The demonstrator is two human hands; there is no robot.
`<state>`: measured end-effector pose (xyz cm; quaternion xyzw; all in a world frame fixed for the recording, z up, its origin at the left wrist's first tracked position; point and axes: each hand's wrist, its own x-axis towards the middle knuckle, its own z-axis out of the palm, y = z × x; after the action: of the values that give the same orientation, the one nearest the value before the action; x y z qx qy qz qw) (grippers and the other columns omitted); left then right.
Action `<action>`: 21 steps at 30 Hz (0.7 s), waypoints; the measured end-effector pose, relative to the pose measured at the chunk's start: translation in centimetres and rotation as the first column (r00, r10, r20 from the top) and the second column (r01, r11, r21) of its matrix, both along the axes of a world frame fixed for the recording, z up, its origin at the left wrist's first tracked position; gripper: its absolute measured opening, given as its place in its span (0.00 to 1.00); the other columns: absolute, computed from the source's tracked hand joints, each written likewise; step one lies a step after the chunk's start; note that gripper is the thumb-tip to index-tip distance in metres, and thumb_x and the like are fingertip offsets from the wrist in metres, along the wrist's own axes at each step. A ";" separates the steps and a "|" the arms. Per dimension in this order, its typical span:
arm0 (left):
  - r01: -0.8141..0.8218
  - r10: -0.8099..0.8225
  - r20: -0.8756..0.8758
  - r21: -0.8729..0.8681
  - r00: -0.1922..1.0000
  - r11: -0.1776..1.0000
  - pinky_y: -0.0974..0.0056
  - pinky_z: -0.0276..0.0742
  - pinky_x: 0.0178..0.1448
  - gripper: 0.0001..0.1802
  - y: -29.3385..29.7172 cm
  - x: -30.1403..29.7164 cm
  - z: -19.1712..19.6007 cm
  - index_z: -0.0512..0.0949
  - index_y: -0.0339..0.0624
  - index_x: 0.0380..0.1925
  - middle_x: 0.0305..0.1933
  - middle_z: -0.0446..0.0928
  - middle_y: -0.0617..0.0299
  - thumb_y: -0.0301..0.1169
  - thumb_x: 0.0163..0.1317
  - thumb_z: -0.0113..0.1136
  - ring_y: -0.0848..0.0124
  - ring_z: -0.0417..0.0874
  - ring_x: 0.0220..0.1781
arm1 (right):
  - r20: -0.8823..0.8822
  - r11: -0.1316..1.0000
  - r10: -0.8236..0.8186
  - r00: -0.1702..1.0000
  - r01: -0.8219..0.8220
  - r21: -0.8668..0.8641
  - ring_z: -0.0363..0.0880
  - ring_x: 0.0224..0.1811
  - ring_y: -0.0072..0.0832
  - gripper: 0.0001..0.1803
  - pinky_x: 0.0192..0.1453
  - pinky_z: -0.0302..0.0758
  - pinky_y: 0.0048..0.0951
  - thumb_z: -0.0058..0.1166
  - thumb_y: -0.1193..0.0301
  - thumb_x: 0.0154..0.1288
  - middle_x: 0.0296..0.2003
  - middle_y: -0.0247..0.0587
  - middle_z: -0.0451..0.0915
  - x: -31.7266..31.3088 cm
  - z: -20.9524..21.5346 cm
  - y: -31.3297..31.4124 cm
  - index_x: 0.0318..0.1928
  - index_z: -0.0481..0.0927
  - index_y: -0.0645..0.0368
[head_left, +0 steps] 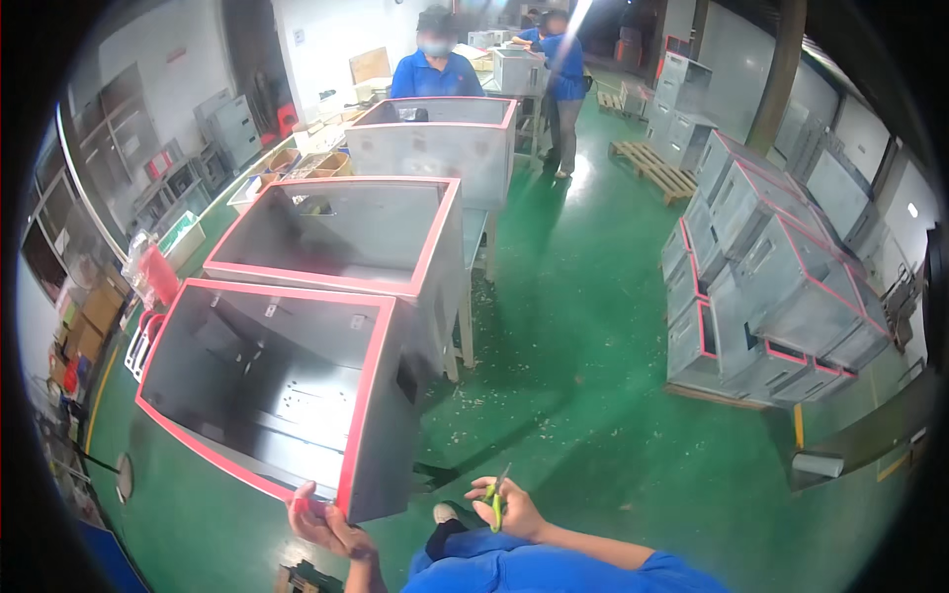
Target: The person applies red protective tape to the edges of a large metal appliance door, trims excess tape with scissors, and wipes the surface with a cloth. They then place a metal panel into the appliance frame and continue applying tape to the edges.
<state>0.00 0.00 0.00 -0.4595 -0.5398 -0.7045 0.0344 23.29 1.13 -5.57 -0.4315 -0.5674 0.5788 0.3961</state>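
In front of me on the left stands a grey sheet-metal box (407, 435), its open side edged with a red strip (368, 395). My left hand (336, 529) is at the box's near bottom corner, fingers and thumb closed around a bit of red strip there. Green-handled scissors (496, 506) are in my right hand (519, 516), beside the box and apart from it, with the blades pointing up and away. The fingers of that hand curl round the handles.
Two more red-edged boxes, a middle one (450, 237) and a far one (430, 163), line the bench. A co-worker (435, 74) stands behind them. Stacked boxes (756, 267) are on the right, near a wooden pallet (652, 170). Bins (183, 237) sit left.
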 end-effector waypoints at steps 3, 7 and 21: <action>-0.022 0.021 0.134 0.007 0.991 1.000 0.52 0.55 0.64 0.28 -0.1 1.0 0.2 0.51 0.34 0.55 0.51 0.63 0.43 0.18 0.49 0.36 0.57 0.64 0.55 | 0.029 1.000 -0.002 1.000 0.002 0.003 0.74 0.46 0.25 0.18 0.45 0.73 0.24 0.53 0.74 0.57 0.42 0.43 0.76 0.9 -0.6 -0.4 0.48 0.66 0.64; 0.041 -0.056 0.112 0.132 0.992 0.990 0.52 0.56 0.64 0.28 -0.5 0.4 0.1 0.51 0.34 0.56 0.52 0.63 0.42 0.18 0.51 0.35 0.56 0.63 0.56 | 0.103 0.999 -0.023 0.994 0.020 0.028 0.76 0.44 0.26 0.19 0.45 0.74 0.25 0.55 0.74 0.55 0.40 0.43 0.78 2.6 -1.4 -0.9 0.46 0.67 0.66; -0.026 -0.071 -0.644 -0.140 0.762 0.990 0.45 0.57 0.60 0.22 -4.0 -2.7 0.3 0.58 0.35 0.54 0.44 0.74 0.47 0.37 0.65 0.41 0.53 0.72 0.49 | 0.264 0.986 -0.117 0.957 0.080 0.149 0.77 0.37 0.31 0.14 0.46 0.72 0.30 0.57 0.68 0.53 0.34 0.38 0.79 5.3 -5.9 -3.8 0.40 0.74 0.59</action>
<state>-2.68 -4.03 0.28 -0.6822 -0.5372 -0.4632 0.1775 28.55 -2.68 -11.48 -0.5065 -0.6323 0.4534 0.3715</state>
